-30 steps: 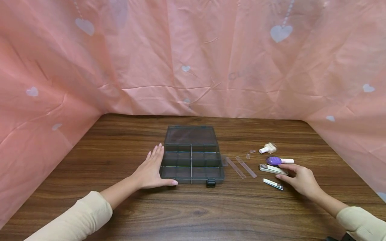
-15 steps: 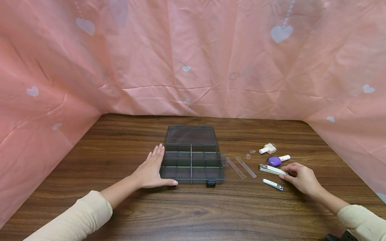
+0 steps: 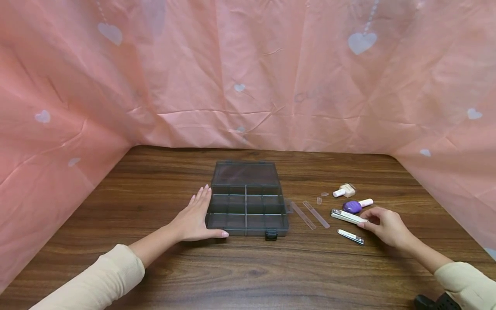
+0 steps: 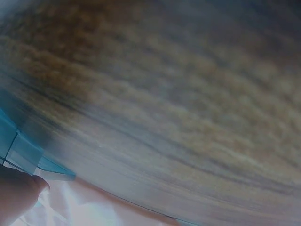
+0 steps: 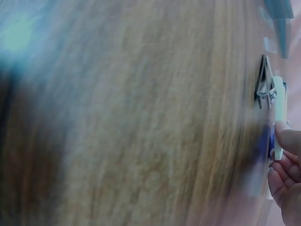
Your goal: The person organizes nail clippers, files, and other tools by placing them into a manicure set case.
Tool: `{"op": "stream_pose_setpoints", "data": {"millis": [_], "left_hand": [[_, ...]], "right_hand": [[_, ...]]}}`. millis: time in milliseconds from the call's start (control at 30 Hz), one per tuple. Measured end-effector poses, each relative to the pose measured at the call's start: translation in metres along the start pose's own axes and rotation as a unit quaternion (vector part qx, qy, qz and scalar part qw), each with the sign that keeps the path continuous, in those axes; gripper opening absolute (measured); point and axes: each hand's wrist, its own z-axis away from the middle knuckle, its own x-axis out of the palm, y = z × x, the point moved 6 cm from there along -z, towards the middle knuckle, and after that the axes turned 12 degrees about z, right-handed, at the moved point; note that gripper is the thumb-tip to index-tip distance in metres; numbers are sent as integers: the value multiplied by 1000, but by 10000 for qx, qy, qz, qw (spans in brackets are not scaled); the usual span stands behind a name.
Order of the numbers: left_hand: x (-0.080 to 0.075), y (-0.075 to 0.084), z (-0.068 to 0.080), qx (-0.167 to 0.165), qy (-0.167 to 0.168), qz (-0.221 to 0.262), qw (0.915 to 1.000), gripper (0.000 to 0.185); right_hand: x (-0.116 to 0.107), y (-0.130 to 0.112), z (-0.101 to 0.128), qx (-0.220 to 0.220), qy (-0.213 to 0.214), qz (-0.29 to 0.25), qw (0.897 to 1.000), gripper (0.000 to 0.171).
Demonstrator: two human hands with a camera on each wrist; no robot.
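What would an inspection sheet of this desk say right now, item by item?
Surface: dark wooden table, wood grain showing.
Job's things: smoky clear organizer box with divided compartments, lid open at the back; large nail clipper; small nail clipper lying apart, nearer the person.
Clutter: purple oval item, small white-capped bottle, two clear strips between box and clippers.
Grippers: left hand rests flat against the box's left side, thumb along its front edge; right hand pinches the large nail clipper's near end.
Cables: nothing seen.
Surroundings: pink curtain with pale hearts on three sides; a black object at the lower right corner, too cropped to identify.
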Motion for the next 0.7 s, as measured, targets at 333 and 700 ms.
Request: {"op": "stream_pose_setpoints", "data": {"millis": [333,700], "left_hand": [[0,0,0,-36,-48,-34,10000,124],[-2,2,2,-70,-11,12,10000,122]], "right_hand": [[-6,-8,-4,-92,131,-286,9995,10],[-15,-32,-23,-406,264,-775,9958,10]]}}
